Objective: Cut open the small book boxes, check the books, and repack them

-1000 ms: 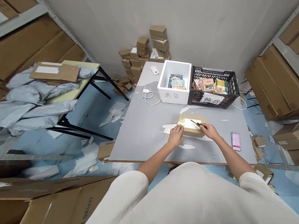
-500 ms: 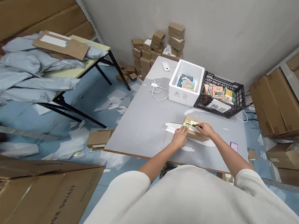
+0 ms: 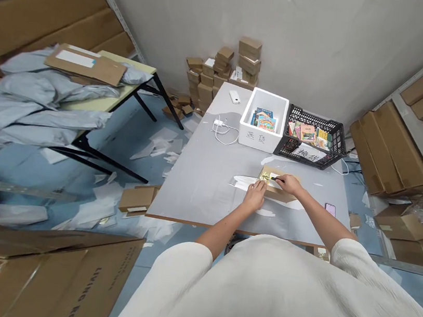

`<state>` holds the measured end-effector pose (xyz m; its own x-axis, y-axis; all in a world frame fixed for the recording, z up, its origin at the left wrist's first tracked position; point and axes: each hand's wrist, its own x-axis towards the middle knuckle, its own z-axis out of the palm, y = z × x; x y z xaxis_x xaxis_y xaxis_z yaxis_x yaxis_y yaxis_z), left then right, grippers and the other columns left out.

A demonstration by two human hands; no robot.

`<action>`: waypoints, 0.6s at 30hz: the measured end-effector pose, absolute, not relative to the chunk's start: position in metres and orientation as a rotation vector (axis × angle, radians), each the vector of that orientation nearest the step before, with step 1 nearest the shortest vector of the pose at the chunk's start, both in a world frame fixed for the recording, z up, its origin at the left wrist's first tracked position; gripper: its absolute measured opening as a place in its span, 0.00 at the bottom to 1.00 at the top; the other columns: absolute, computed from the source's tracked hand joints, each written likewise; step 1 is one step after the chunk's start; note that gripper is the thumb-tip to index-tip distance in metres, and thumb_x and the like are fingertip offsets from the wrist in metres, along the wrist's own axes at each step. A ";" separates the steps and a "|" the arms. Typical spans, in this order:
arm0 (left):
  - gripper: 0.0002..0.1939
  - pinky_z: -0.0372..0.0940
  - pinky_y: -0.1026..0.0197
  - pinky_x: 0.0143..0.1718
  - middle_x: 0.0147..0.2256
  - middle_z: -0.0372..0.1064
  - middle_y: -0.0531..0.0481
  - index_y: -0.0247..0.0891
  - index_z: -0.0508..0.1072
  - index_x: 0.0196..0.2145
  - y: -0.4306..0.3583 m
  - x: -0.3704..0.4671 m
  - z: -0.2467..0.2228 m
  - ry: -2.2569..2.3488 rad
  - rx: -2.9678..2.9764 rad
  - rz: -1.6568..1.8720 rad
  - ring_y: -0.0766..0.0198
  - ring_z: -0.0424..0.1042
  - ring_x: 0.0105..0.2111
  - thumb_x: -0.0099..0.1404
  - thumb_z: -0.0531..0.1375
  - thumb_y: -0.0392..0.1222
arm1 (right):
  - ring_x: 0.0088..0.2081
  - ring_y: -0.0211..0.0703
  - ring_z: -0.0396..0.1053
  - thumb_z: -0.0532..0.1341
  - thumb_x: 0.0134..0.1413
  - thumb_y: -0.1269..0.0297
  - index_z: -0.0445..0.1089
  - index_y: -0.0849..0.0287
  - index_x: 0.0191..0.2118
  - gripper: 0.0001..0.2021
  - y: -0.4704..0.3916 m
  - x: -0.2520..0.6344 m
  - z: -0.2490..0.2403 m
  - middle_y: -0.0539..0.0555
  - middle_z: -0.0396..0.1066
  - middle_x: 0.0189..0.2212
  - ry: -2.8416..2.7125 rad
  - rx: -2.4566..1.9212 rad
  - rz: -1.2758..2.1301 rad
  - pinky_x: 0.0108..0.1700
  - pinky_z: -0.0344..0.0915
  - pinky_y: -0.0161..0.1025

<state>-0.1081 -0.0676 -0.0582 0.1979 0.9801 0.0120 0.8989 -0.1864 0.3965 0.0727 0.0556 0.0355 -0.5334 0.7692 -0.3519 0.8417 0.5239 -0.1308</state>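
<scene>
A small brown cardboard box (image 3: 278,193) with shiny yellowish tape and a white label on top lies on the grey table (image 3: 201,178). My left hand (image 3: 255,194) grips its near left corner, the fingers pressed against the taped end. My right hand (image 3: 288,184) is closed around a slim black box cutter (image 3: 274,178), its tip at the taped part of the lid. White paper (image 3: 243,182) lies left of the box, touching it.
A white foam box (image 3: 260,138) and a black plastic crate (image 3: 312,141), both containing books, stand at the table's back. A white charger cable (image 3: 226,133) and a phone (image 3: 330,210) lie there too. Left, grey parcels (image 3: 43,122) cover another table.
The view has shifted slightly. My right hand and the box cutter have barely moved along the tape; my left hand stays on the box.
</scene>
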 end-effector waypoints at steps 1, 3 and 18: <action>0.39 0.56 0.44 0.71 0.75 0.58 0.36 0.36 0.59 0.76 -0.068 -0.108 -0.057 1.774 2.180 0.372 0.47 0.54 0.76 0.69 0.56 0.34 | 0.53 0.52 0.77 0.52 0.78 0.56 0.82 0.53 0.58 0.21 0.057 0.074 0.036 0.58 0.83 0.52 2.512 1.359 -0.418 0.48 0.65 0.37; 0.39 0.56 0.44 0.71 0.75 0.58 0.36 0.37 0.58 0.76 -0.067 -0.109 -0.056 1.775 2.180 0.360 0.47 0.54 0.75 0.69 0.56 0.34 | 0.53 0.52 0.77 0.53 0.77 0.56 0.82 0.52 0.57 0.20 0.059 0.078 0.038 0.57 0.83 0.53 2.490 1.374 -0.422 0.48 0.65 0.37; 0.32 0.60 0.43 0.65 0.67 0.66 0.34 0.39 0.58 0.77 -0.060 -0.099 -0.049 1.905 2.123 0.274 0.42 0.61 0.67 0.79 0.52 0.45 | 0.44 0.53 0.78 0.61 0.70 0.51 0.87 0.51 0.45 0.17 0.080 0.133 0.039 0.60 0.84 0.43 2.312 1.475 -0.549 0.41 0.66 0.40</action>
